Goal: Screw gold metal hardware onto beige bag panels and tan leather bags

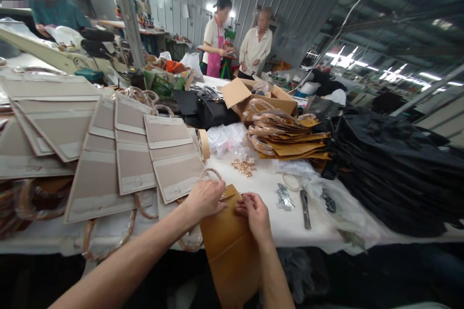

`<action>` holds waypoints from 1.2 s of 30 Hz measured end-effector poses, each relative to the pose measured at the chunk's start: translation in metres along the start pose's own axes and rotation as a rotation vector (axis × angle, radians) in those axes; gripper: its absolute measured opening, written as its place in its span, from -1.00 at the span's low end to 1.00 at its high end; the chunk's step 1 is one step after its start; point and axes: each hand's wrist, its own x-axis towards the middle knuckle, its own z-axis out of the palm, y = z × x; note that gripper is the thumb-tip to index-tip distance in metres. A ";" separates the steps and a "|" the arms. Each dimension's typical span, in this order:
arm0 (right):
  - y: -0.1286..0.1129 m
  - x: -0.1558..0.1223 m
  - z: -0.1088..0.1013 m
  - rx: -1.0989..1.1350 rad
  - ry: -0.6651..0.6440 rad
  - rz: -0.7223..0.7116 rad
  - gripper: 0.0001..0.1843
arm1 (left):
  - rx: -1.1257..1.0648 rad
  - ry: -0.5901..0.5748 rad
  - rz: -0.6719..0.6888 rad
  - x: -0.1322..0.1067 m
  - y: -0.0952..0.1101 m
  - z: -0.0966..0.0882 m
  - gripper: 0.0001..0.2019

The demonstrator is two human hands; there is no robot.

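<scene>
A mustard-brown bag panel (232, 251) hangs over the table's front edge, its upper end on the white tabletop. My left hand (206, 197) is closed on the panel's top left edge, by a slit or flap there. At the top right edge of the panel, my right hand (256, 212) pinches a small shiny metal piece (241, 195), too small to make out fully. A wrapped bag handle (210, 172) curves up behind my left hand. Just beyond the panel lies a pile of gold-coloured metal fittings (244, 167). Silver metal pieces (284, 198) lie to the right.
Beige bag panels (134, 154) with handles overlap on the left. Mustard panels (293, 140) are stacked before an open cardboard box (279, 99). A dark-handled tool (305, 208) and a ring (291, 181) lie right. Black material (395, 174) is heaped far right. Several people work behind.
</scene>
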 end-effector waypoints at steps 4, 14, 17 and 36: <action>0.009 -0.001 0.005 -0.064 0.058 -0.037 -0.45 | -0.036 -0.082 -0.002 0.029 0.002 0.003 -0.88; 0.010 0.001 0.011 -0.538 -0.087 -0.469 -0.75 | -0.275 -0.053 0.108 0.064 0.006 0.022 -0.69; 0.012 0.015 0.013 -0.593 0.031 -0.449 -0.71 | -0.232 0.066 0.024 0.053 0.003 0.030 -0.68; 0.018 0.029 -0.004 -0.406 0.038 -0.311 -0.64 | -0.252 -0.066 -0.443 0.066 -0.008 0.039 -0.70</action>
